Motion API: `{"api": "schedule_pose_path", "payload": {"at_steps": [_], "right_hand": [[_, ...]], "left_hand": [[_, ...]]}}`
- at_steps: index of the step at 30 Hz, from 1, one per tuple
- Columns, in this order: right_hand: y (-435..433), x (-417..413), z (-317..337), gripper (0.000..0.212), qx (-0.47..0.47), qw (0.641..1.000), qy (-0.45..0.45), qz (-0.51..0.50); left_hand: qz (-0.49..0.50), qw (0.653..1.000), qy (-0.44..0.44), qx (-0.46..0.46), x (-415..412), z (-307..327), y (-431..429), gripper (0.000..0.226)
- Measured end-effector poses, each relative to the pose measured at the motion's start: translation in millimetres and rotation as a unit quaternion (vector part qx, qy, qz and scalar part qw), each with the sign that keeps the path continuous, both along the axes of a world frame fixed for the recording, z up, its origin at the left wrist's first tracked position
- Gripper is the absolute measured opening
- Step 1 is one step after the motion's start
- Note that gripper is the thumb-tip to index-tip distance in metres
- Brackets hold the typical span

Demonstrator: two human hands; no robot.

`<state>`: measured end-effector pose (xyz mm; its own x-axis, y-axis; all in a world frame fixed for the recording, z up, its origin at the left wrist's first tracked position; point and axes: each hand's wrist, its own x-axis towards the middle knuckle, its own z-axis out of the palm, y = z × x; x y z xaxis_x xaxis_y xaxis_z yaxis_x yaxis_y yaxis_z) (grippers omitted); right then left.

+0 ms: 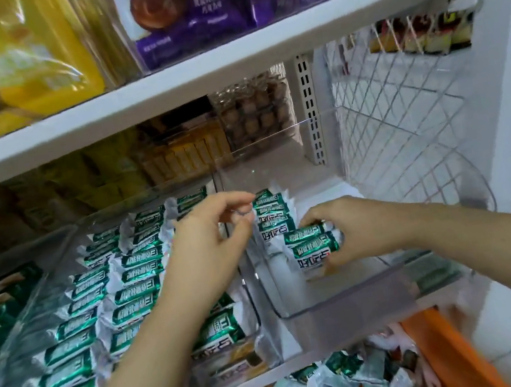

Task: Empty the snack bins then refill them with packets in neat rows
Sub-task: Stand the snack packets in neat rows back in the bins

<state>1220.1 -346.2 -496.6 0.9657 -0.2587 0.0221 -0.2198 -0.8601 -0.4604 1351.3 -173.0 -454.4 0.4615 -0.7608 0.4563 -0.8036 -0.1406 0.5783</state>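
I see right hand (349,231) curled round two green-white packets (312,241), held upright inside right clear bin (341,299), just in front of short row (273,212) along its left wall. Left hand (209,249) hovers over wall between bins, fingers bent; can't tell if pinching anything. Left clear bin (37,300) full, neat rows. Loose packets (331,381) in orange basket (445,347) below.
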Motion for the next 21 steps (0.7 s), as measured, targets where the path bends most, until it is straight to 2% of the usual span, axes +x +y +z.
{"api": "schedule_pose_path", "payload": {"at_steps": [4, 7, 13, 16, 19, 21], "right_hand": [[-2, 34, -3, 0.063, -0.089, 0.996, 0.016, 0.021], [0, 48, -7, 0.07, -0.177, 0.983, 0.027, -0.027], [10, 65, -16, 0.072, -0.088, 0.996, 0.018, -0.02], [6, 49, -1, 0.074, -0.044, 0.998, 0.008, -0.042], [3, 12, 27, 0.062, 0.013, 0.998, -0.011, -0.067], [3, -25, 44, 0.047, 0.051, 0.994, -0.044, -0.083]], "left_hand": [[-0.004, 0.999, 0.038, -0.023, 6, -1, 8, 0.024], [-0.014, 0.997, 0.069, -0.032, 9, -3, 12, 0.025], [-0.018, 0.997, 0.052, -0.048, 9, -10, 11, 0.024], [-0.021, 0.999, 0.032, -0.03, 10, -8, 14, 0.024], [-0.028, 0.999, 0.025, 0.01, 9, 1, 16, 0.023], [-0.035, 0.999, 0.002, 0.032, 4, 11, 13, 0.022]]}}
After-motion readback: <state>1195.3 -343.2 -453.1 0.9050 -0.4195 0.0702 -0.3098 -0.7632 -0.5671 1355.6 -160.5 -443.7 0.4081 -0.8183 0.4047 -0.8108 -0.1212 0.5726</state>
